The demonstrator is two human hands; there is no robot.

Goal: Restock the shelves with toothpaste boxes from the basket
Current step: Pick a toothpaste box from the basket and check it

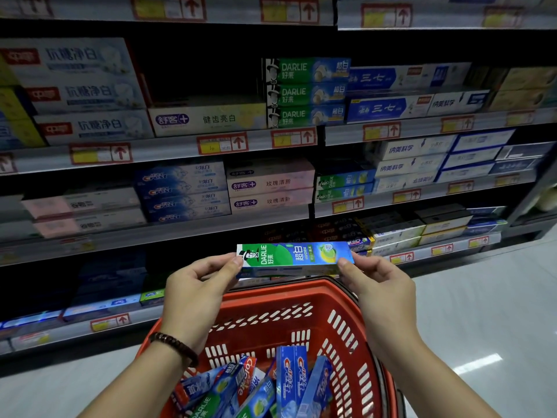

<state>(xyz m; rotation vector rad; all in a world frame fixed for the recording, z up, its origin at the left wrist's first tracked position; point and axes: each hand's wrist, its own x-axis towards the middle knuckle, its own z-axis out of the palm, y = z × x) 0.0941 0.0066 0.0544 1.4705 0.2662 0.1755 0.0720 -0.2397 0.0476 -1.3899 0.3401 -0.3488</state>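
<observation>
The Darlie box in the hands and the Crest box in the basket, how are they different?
The Darlie box is mostly green; the Crest box is blue. The Darlie box is held level by the left hand and right hand; the Crest box leans upright in the basket. Both are long boxes.

Basket [346,297] before shelves [180,146]
</observation>
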